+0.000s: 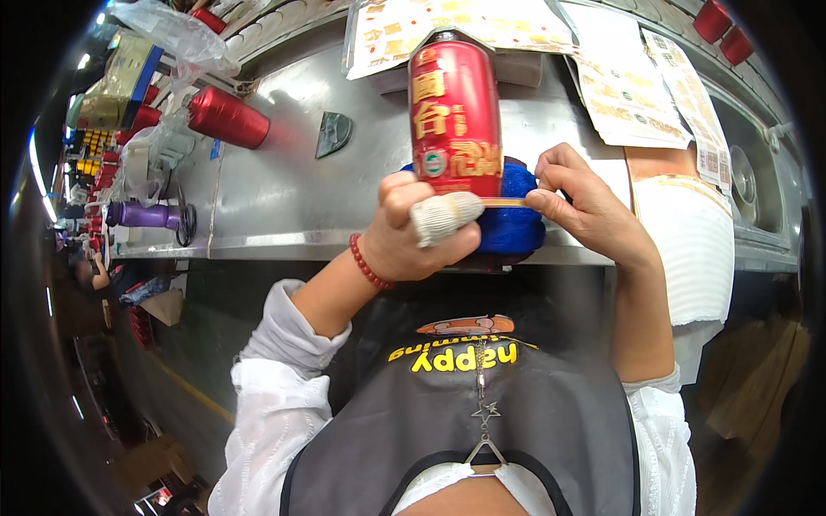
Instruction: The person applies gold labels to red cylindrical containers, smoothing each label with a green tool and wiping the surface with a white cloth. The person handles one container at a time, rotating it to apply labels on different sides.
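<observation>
A red bottle (456, 112) with gold lettering lies on a blue padded rest (514, 225), its dark neck end away from me. My left hand (422, 219), with a whitish fabric cover on one digit, presses against the bottle's near end. A narrow gold-and-red strip (506, 203) runs from under that covered digit to my right hand (581, 202). Thumb and finger of the right hand pinch the strip's free end, beside the blue rest. Whether the left fingers also grip the bottle underneath is hidden.
Printed label sheets (632, 86) lie at the back right, above a white ribbed stack (684, 241). A sink (748, 172) is at the far right. Leftward are a dark flat scraper-like piece (334, 134), another red bottle (228, 117) and a purple drinking bottle (146, 215).
</observation>
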Tool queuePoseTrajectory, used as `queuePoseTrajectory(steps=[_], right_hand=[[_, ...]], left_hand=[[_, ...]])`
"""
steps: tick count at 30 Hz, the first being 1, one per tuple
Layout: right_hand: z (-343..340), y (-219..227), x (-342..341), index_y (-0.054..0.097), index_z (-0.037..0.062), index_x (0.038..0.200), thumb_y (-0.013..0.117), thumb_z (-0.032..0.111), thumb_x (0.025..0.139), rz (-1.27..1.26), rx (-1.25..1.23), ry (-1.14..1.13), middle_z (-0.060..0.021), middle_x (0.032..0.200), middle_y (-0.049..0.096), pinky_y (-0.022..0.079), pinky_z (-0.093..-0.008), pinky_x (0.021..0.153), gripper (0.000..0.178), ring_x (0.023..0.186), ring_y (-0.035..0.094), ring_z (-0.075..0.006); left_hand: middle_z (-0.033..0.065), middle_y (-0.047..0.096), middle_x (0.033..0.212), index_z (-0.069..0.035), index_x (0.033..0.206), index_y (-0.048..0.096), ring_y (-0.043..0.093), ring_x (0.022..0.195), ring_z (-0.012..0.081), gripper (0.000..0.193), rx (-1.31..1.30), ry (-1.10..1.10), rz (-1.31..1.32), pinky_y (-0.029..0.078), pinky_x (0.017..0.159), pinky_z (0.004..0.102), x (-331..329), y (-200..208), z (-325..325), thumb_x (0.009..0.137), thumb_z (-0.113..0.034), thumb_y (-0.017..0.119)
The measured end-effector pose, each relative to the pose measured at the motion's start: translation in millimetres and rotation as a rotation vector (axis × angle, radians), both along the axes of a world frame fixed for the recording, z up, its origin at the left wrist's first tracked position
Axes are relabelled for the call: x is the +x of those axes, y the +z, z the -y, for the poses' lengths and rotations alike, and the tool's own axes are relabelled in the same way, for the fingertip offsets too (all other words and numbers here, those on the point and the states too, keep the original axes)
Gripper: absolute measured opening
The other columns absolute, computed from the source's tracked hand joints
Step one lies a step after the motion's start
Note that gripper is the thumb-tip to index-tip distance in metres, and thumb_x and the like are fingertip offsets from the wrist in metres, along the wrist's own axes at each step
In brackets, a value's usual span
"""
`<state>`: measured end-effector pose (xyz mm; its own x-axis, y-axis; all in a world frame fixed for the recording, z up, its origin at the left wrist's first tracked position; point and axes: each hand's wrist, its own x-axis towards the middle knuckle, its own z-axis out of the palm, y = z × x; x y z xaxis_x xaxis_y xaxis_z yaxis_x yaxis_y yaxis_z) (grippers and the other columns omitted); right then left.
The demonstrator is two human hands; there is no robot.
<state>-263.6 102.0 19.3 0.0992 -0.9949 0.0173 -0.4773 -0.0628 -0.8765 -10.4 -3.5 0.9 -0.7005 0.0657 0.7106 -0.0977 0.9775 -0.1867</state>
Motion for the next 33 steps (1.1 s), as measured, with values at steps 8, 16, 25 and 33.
queuePoseTrajectory(steps=[8,16,25,33], right_hand=[[3,-9,0,0.061,-0.001,0.089,0.064,0.026,0.1,0.02,-0.037,0.015,-0.0128,0.104,0.051,0.043,-0.0346,0.091,0.029,0.098,0.051,-0.0274],[6,-6,2,0.057,-0.0002,0.09,0.054,0.036,0.106,0.135,0.014,0.049,-0.0069,0.107,0.046,0.041,-0.0273,0.087,0.04,0.096,0.045,-0.0165],[2,-6,-1,0.051,0.0051,0.082,0.064,0.038,0.1,0.1,-0.017,0.062,-0.0067,0.107,0.046,0.04,-0.028,0.088,0.04,0.097,0.044,-0.0164],[1,-3,0,0.051,0.0037,0.081,0.066,0.035,0.1,0.086,-0.005,0.045,-0.0066,0.105,0.046,0.041,-0.027,0.083,0.039,0.094,0.044,-0.0166]], left_hand=[[-0.0073,0.062,0.111,-0.028,0.081,0.065,0.042,0.104,0.0231,0.024,-0.02,-0.021,0.077,0.039,0.082,0.0407,-4,6,1,0.06,-0.018,0.072],[-0.0062,0.061,0.105,-0.026,0.078,0.065,0.041,0.102,0.0246,0.02,-0.026,0.076,0.003,0.041,0.076,0.0377,5,1,-4,0.06,-0.02,0.071],[-0.0063,0.062,0.113,-0.026,0.082,0.067,0.044,0.105,0.022,0.024,0.051,-0.071,0.039,0.04,0.082,0.0388,-6,5,3,0.061,-0.015,0.073],[-0.007,0.062,0.111,-0.027,0.081,0.066,0.043,0.104,0.024,0.023,0.036,-0.013,0.072,0.04,0.077,0.0391,1,4,-1,0.059,-0.02,0.071]])
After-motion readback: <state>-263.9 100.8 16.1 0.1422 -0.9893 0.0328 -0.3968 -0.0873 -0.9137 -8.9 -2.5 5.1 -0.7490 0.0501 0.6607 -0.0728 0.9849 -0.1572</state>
